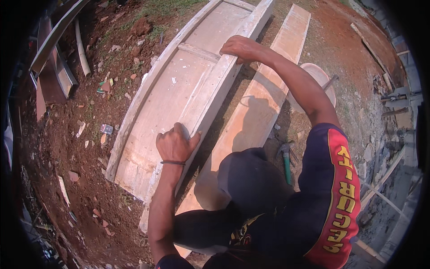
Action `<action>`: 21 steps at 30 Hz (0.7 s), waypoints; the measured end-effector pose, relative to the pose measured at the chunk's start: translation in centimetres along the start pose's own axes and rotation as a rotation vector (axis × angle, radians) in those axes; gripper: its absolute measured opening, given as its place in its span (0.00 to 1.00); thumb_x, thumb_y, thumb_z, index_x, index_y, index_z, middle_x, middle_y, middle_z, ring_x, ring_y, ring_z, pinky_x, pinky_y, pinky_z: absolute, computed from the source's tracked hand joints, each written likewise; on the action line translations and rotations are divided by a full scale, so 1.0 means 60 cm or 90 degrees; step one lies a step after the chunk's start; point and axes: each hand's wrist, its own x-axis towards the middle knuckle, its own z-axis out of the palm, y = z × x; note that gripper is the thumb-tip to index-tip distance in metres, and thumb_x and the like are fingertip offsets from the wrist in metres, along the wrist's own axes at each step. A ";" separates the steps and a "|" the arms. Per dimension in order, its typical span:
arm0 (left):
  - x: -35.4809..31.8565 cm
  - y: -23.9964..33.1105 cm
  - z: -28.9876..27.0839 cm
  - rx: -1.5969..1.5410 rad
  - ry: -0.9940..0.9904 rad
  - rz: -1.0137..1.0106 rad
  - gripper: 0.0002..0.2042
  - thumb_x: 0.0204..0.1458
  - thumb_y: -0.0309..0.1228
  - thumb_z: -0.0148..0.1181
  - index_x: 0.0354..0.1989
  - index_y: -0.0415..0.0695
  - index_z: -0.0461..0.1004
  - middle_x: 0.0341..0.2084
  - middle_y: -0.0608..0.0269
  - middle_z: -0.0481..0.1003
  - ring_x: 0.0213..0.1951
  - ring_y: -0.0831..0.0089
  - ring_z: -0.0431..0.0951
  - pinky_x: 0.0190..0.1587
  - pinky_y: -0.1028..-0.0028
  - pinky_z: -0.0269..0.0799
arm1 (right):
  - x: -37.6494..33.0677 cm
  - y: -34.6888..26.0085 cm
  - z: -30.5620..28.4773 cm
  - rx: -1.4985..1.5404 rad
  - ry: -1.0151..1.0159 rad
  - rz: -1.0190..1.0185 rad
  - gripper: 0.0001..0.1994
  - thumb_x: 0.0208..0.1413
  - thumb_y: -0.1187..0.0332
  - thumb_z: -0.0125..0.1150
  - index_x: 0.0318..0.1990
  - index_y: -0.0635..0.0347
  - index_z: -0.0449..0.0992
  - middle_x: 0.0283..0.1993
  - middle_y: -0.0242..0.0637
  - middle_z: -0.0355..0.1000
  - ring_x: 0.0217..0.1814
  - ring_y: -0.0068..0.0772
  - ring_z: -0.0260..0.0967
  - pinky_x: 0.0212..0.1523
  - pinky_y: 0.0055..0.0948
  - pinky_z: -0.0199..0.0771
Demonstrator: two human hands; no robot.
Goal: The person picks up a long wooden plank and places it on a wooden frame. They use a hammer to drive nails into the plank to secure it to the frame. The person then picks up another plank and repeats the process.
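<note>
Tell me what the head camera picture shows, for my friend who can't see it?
A person's left hand and right hand grip the raised edge of a long wooden panel frame lying on red dirt. A plank lies beside it, near a hammer.

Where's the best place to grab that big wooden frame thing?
Probably the raised side rail of the wooden frame, from above. It stands up like a lip, so fingers can hook over it, as the left hand and right hand do, spread far apart.
</note>
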 end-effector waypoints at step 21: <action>-0.495 -0.126 -0.123 0.062 0.216 -0.328 0.17 0.47 0.41 0.68 0.40 0.43 0.77 0.32 0.57 0.78 0.29 0.61 0.77 0.30 0.67 0.72 | 0.024 -0.119 0.036 0.098 0.038 -0.042 0.39 0.27 0.71 0.73 0.55 0.64 0.66 0.55 0.49 0.66 0.61 0.55 0.59 0.64 0.47 0.56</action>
